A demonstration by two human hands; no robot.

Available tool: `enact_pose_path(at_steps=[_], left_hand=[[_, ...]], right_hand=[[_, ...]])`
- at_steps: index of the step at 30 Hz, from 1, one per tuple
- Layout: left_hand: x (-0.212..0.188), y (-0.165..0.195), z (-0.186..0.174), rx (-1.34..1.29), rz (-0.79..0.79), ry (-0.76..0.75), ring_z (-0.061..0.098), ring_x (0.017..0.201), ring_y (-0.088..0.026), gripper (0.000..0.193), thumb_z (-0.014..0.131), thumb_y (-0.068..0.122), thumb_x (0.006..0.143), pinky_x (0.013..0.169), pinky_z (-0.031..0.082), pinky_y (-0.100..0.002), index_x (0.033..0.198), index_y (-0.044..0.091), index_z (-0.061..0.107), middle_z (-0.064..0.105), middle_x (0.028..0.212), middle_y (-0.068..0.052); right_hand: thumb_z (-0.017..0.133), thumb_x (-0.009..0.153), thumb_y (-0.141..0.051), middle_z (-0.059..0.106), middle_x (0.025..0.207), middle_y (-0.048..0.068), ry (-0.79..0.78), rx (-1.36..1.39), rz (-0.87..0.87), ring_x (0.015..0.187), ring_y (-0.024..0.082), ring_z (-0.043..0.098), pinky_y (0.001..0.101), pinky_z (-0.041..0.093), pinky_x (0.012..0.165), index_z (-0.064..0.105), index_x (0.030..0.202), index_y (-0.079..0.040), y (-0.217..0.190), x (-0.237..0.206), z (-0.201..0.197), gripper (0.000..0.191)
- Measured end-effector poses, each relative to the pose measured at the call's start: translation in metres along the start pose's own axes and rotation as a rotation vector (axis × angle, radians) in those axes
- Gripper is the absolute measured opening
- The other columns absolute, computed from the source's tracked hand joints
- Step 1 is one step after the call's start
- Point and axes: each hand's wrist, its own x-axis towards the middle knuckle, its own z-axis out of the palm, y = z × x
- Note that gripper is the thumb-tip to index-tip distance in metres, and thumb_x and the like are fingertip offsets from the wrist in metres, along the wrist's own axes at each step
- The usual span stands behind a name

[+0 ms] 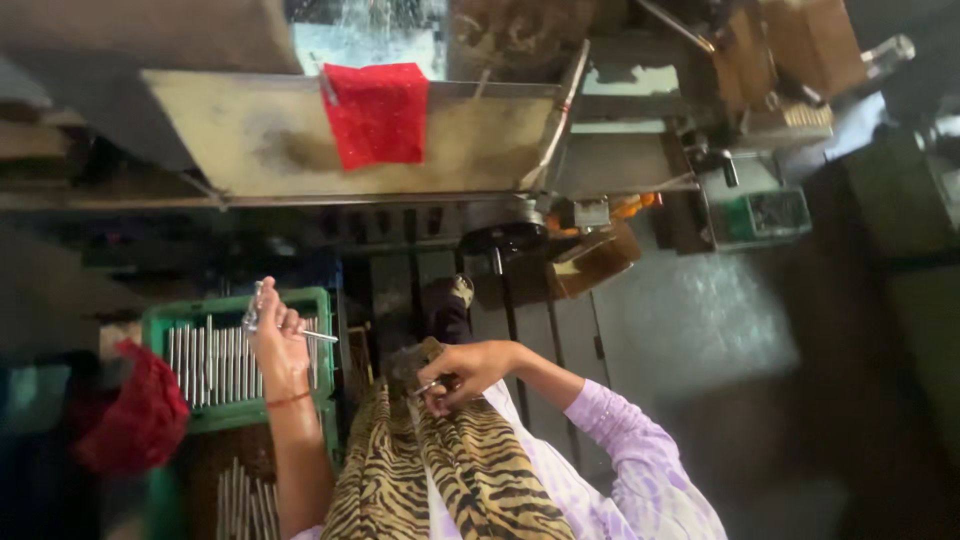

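Rods (283, 322) pinched loosely in the raised left hand (275, 335) above the green crate (235, 303) might slip (thin, smooth metal), while the right hand (462, 368) grips another piece against tiger-striped cloth (470, 470).

The crate (236, 304) stood at the left, with metal rods (212, 362) lying side by side in it. The left hand (276, 338) was above the crate and held one thin rod (318, 336). The right hand (462, 368) was to the right of it, on the striped cloth (470, 468) in the lap. A bundle of cloth (140, 415) lay left of the crate. Behind everything stood the machine tray (260, 140), with a rag (378, 112) hanging over its edge.
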Motion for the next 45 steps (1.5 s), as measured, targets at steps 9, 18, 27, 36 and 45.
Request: enact_pose_path(at_steps=[9, 18, 27, 36, 45], left_hand=[[0.000, -0.020, 0.026, 1.007, 0.632, -0.361, 0.071, 0.096, -0.030, 0.025, 0.080, 0.018, 0.102, 0.079, 0.055, -0.041, 0.118, 0.001, 0.070, 0.073, 0.105, -0.012], [-0.003, 0.005, 0.009, 1.148, 0.680, -0.278, 0.064, 0.075, -0.024, 0.034, 0.083, 0.031, 0.098, 0.066, 0.050, -0.035, 0.104, 0.005, 0.062, 0.067, 0.087, -0.007], [-0.006, -0.051, 0.019, 0.311, 0.269, -0.166, 0.044, 0.052, -0.004, 0.029, 0.073, 0.021, 0.098, 0.049, 0.030, -0.023, 0.074, 0.011, 0.060, 0.052, 0.060, 0.005], [-0.032, -0.040, 0.061, 0.192, 0.351, -0.137, 0.040, 0.052, -0.005, 0.040, 0.070, 0.016, 0.098, 0.049, 0.029, -0.025, 0.065, 0.012, 0.048, 0.046, 0.059, 0.005], [-0.046, 0.002, 0.053, 0.940, 1.251, -0.061, 0.033, 0.065, -0.002, 0.048, 0.084, 0.023, 0.088, 0.053, 0.029, -0.032, 0.066, 0.007, 0.046, 0.042, 0.061, -0.002]], right_hand=[[0.062, 0.098, -0.007, 0.068, 0.112, 0.003, 0.598, 0.030, -0.227, 0.100, 0.012, 0.067, 0.0285, 0.058, 0.086, 0.061, 0.124, -0.003, -0.037, 0.090, 0.027, 0.027], [0.072, 0.094, -0.029, 0.072, 0.090, 0.013, -0.132, -0.358, -0.301, 0.079, 0.028, 0.071, 0.0434, 0.056, 0.069, 0.061, 0.111, -0.004, 0.103, 0.148, 0.126, 0.032], [0.058, 0.090, -0.010, 0.063, 0.103, 0.000, 0.869, 0.185, -0.169, 0.079, 0.012, 0.055, 0.0283, 0.049, 0.070, 0.061, 0.109, -0.005, 0.104, 0.111, 0.000, 0.020], [0.049, 0.114, -0.033, 0.046, 0.070, -0.006, 1.055, 0.298, -0.123, 0.058, 0.003, 0.040, 0.0217, 0.034, 0.051, 0.061, 0.101, -0.005, 0.070, 0.132, -0.014, 0.033], [0.051, 0.108, -0.035, 0.044, 0.065, -0.006, 0.985, 0.214, 0.192, 0.049, 0.006, 0.038, 0.0248, 0.032, 0.043, 0.068, 0.112, -0.004, 0.042, 0.141, -0.026, 0.036]])
